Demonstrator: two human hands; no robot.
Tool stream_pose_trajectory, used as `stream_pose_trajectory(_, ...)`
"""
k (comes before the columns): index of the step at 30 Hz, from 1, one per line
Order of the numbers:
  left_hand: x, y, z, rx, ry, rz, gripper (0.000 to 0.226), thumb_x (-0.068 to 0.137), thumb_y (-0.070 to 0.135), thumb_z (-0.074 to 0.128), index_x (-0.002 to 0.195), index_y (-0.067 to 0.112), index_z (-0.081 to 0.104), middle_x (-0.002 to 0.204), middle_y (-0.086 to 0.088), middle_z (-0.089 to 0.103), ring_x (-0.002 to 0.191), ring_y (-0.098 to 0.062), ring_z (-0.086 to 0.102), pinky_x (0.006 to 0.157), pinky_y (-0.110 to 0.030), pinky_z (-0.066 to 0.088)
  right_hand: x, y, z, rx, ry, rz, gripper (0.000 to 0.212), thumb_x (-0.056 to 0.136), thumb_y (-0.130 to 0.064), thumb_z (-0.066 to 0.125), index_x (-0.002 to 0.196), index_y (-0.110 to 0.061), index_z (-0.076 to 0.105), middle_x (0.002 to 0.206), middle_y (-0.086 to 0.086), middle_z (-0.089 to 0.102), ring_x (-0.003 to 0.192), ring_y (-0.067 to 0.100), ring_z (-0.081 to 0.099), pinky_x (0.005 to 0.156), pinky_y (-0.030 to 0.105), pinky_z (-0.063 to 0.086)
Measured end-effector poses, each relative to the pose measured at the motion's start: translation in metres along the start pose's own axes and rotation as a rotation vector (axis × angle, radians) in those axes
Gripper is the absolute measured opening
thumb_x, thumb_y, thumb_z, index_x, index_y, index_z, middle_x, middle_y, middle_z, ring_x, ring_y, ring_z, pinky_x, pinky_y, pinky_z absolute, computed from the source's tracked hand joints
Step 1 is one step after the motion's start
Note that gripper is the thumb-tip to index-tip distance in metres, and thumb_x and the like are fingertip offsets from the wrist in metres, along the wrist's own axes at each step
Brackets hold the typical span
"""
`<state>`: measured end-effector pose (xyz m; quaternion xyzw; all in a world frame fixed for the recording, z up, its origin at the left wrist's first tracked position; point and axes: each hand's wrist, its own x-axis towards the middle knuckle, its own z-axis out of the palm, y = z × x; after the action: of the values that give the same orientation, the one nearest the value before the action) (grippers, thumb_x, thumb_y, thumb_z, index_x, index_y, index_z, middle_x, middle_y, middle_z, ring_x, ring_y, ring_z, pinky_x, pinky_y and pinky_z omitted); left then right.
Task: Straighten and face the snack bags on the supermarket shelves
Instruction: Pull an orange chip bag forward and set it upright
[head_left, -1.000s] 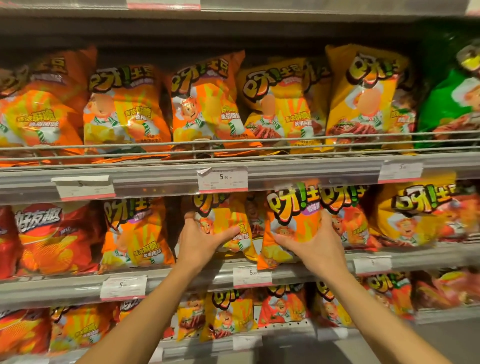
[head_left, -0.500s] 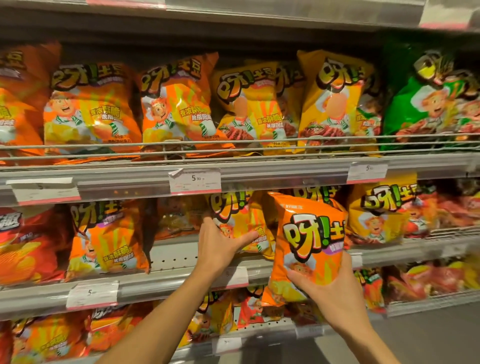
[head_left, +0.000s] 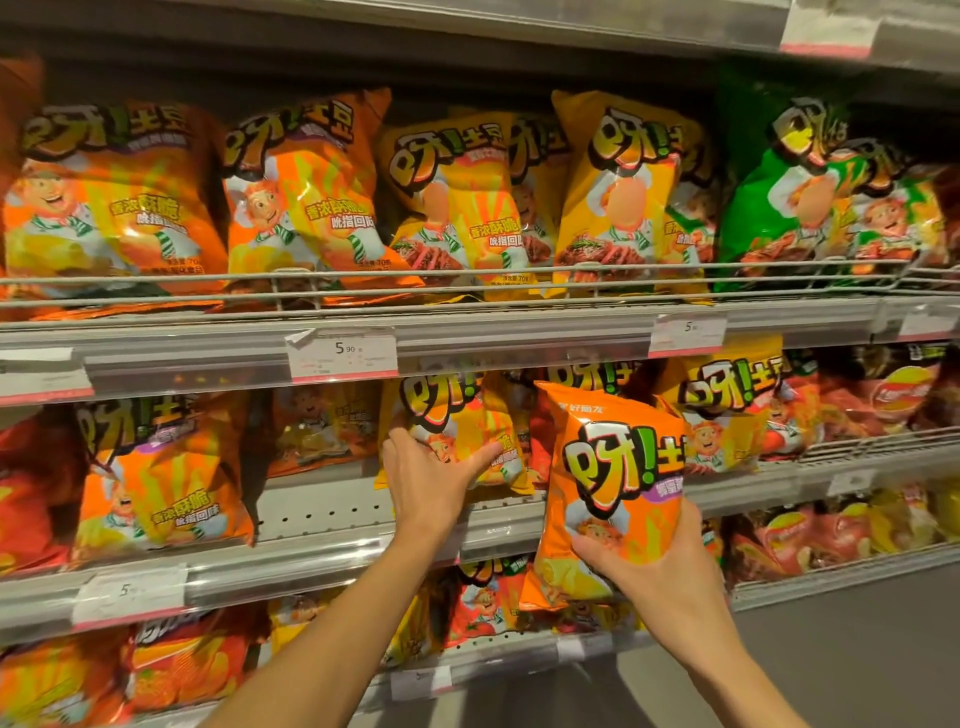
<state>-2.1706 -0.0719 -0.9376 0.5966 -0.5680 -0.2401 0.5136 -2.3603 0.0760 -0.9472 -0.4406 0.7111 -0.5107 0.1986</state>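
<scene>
Head view: the right hand (head_left: 670, 566) grips an orange snack bag (head_left: 613, 488) from below, thumb across its lower front and fingers curled round its right side. The bag is upright and facing out, clear of the middle shelf (head_left: 322, 558) and in front of its front edge. It seems to be held off the shelf like this so that it can be set back squarely with its label forward.

The left hand (head_left: 431, 478) rests on a yellow-orange bag (head_left: 467, 441) that stands on the middle shelf just left of the held bag. The thumb points right across the bag's front and the fingers reach round its left edge, so the hand clasps the bag rather than lying flat on it. Probably it is steadying or shifting that bag to make room beside it.

Left of this hand the middle shelf shows a bare perforated patch, and beyond it an orange bag near the left end (head_left: 161, 478) leans with its face out. That gap looks like a likely home for the held bag, though this is only a guess.

On the upper shelf (head_left: 519, 317), behind a wire rail (head_left: 156, 283), orange, yellow and green bags stand in a row, several tilted and overlapping. A price tag (head_left: 343, 356) hangs on its front edge. More bags fill the lowest shelf below.
</scene>
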Motion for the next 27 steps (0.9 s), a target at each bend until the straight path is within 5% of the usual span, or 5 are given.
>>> stream_pose_trajectory(4, 0.007, -0.009, -0.01, 0.06, -0.036, 0.0, 0.089, 0.055, 0.063, 0.087, 0.107, 0.003, 0.047, 0.112, -0.012, 0.047, 0.111, -0.03, 0.046, 0.097, -0.05, 0.045, 0.001, 0.005, 0.001, -0.013, 0.007, 0.014, 0.1, 0.043, -0.072, 0.084, 0.125, -0.036, 0.04, 0.108, -0.023, 0.062, 0.096, 0.006, 0.061, 0.071, 0.026, 0.047)
stream_pose_trajectory(14, -0.004, 0.003, 0.016, 0.108, -0.209, 0.008, 0.107, 0.059, 0.062, 0.085, 0.133, 0.006, 0.034, 0.131, -0.013, 0.04, 0.128, -0.029, 0.038, 0.106, -0.043, 0.041, -0.003, -0.007, 0.014, -0.048, -0.054, 0.011, 0.106, 0.04, -0.082, 0.082, 0.127, -0.04, 0.037, 0.114, -0.023, 0.062, 0.1, 0.009, 0.062, 0.085, 0.036, 0.05)
stream_pose_trajectory(21, 0.0, -0.011, -0.004, 0.168, -0.331, 0.039, 0.096, 0.061, 0.062, 0.085, 0.127, 0.009, 0.039, 0.125, -0.008, 0.041, 0.124, -0.025, 0.04, 0.1, -0.039, 0.044, -0.018, -0.025, 0.022, -0.034, -0.105, 0.008, 0.122, 0.033, -0.084, 0.08, 0.134, -0.03, 0.039, 0.12, -0.014, 0.064, 0.109, 0.014, 0.063, 0.095, 0.045, 0.055)
stream_pose_trajectory(24, -0.005, -0.025, -0.034, 0.248, -0.362, 0.06, 0.1, 0.064, 0.076, 0.074, 0.136, 0.013, 0.045, 0.129, -0.006, 0.046, 0.127, -0.023, 0.041, 0.104, -0.04, 0.043, -0.026, -0.036, 0.031, -0.029, -0.141, 0.005, 0.123, 0.033, -0.085, 0.081, 0.134, -0.03, 0.039, 0.121, -0.014, 0.065, 0.108, 0.012, 0.064, 0.094, 0.044, 0.055)
stream_pose_trajectory(27, -0.016, -0.049, -0.076, 0.394, -0.295, 0.188, 0.08, 0.08, 0.081, 0.049, 0.128, 0.017, 0.057, 0.118, -0.002, 0.057, 0.119, -0.021, 0.047, 0.1, -0.036, 0.044, -0.034, -0.05, 0.05, -0.05, -0.187, -0.006, 0.129, 0.035, -0.084, 0.083, 0.142, -0.029, 0.036, 0.129, -0.01, 0.062, 0.117, 0.017, 0.062, 0.1, 0.046, 0.052)
